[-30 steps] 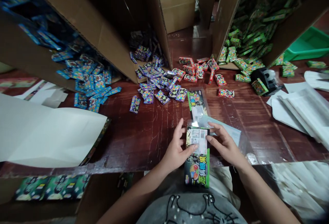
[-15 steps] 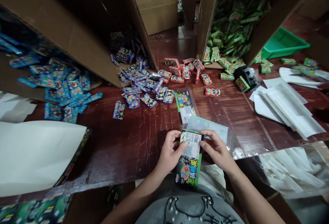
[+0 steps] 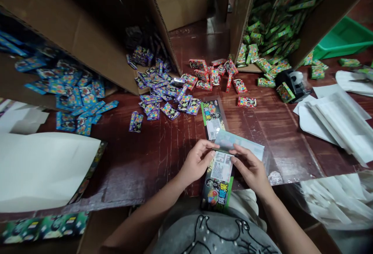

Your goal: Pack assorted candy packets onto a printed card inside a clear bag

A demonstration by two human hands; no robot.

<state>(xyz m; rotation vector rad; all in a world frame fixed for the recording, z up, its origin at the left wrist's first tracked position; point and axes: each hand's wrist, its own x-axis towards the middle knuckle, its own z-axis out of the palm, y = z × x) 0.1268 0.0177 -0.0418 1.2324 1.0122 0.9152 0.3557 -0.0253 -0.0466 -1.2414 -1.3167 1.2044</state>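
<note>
Pinching the packet (image 3: 219,180) lengthwise, barcode end away, left hand (image 3: 196,162) and right hand (image 3: 251,168) grip

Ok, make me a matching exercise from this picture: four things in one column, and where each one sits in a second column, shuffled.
Things:
1. blue packets
2. green packets
3. red packets
4. pouch

Places:
a. between both hands at the table's near edge
b. spilling from the left box
c. loose on the table between the boxes
d. piled in the right box

Pairs: 1-b, 2-d, 3-c, 4-a
</note>
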